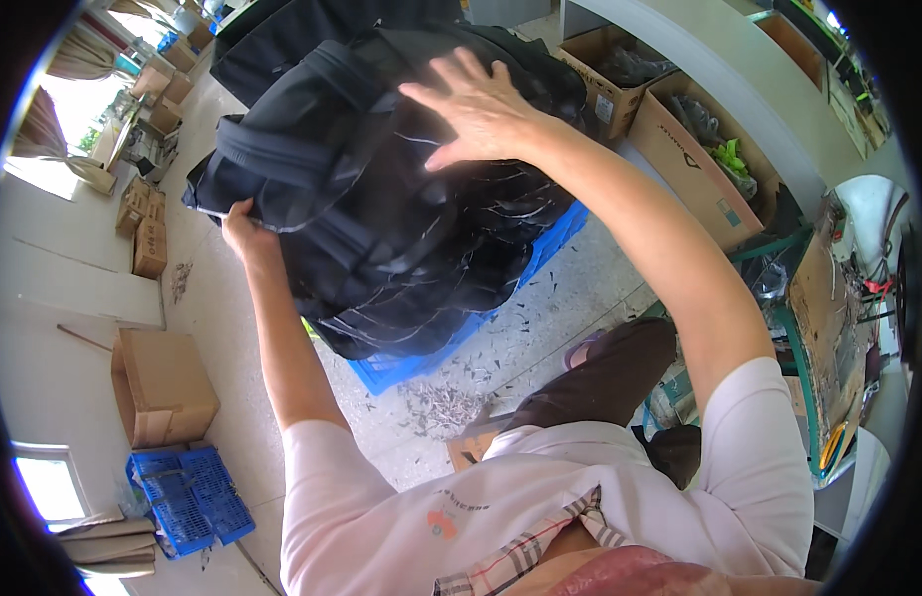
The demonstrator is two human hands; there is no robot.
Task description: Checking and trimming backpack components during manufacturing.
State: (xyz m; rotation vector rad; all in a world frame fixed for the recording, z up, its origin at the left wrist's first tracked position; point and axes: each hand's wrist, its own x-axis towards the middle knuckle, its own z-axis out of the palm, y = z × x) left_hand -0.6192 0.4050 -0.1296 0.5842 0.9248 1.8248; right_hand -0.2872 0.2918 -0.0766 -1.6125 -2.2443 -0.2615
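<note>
A large heap of black garments [381, 189] with pale loose threads fills the upper middle, piled on a blue plastic crate [411, 370] of which only parts of the lower edge show. At the heap's left edge my left hand [248, 230] is closed on a black garment [272, 164]. My right hand [481, 111] is spread over the top of the pile, fingers apart, holding nothing. Whether its palm touches the cloth I cannot tell.
Cardboard boxes [694, 159] with plastic bags stand at the upper right beside a green-framed table [818, 338] with scissors on it. Fabric scraps [446, 407] litter the floor. At the left are an open carton [173, 392] and blue crates [191, 497].
</note>
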